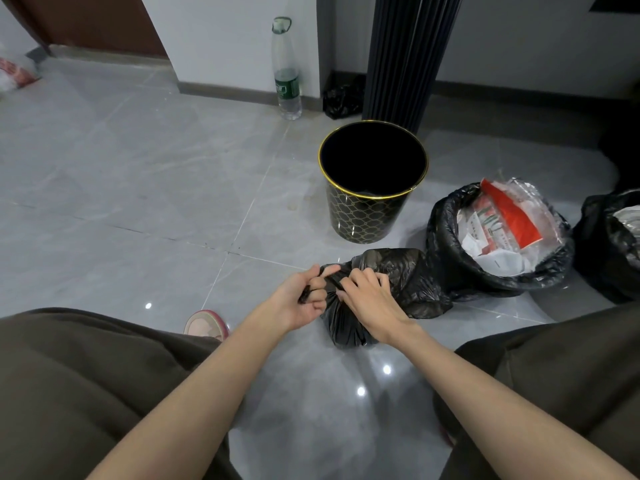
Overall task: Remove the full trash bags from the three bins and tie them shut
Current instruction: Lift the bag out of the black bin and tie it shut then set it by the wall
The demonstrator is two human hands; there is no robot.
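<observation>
A black trash bag (405, 282) lies on the grey tiled floor between my knees. My left hand (304, 299) grips a twisted strand of its gathered neck. My right hand (367, 296) pinches the bunched plastic right beside it. Behind the bag stands a black bin with a gold rim (372, 216), with no bag in it. To the right sits a second bin lined with an open black bag (446, 244) full of paper and red-and-clear plastic wrappers. A third black-lined bin (602, 251) is cut off at the right edge.
A tall clear plastic bottle (286, 71) stands by the wall, beside a crumpled black bag (341, 100) and a dark ribbed column (405, 60). A red-and-white plastic bag (15, 72) lies far left. My pink shoe (206, 323) and dark trouser legs frame the floor.
</observation>
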